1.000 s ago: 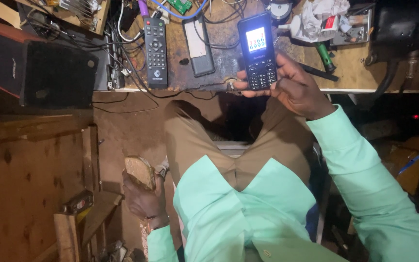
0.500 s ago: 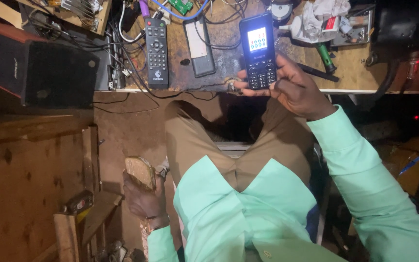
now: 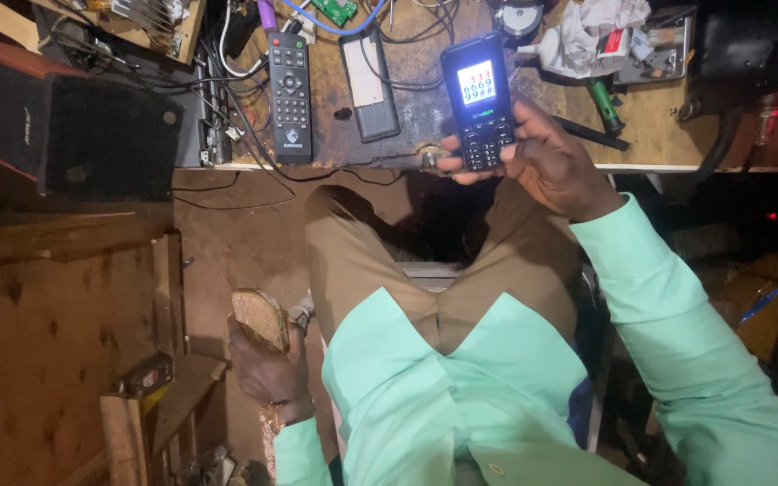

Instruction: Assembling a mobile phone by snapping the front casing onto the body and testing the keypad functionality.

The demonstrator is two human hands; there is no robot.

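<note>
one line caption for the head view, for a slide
Seated person's right hand holds a lit keypad phone over a cluttered workbench; left hand grips a brown block.

Glossy plastic phone [image 3: 477, 103]; rough wooden bench [image 3: 650, 126].

Person seated, seen from above. Mint-green long-sleeved shirt [image 3: 461, 396], smooth fabric, creased at the waist, buttoned cuffs closed at both wrists; one pale button shows near the bottom hem. Khaki-tan trousers [image 3: 380, 261], plain, pressed crease along each thigh. Left hand [image 3: 267, 364] and right hand [image 3: 551, 162] bare: no gloves, no rings visible.
</note>
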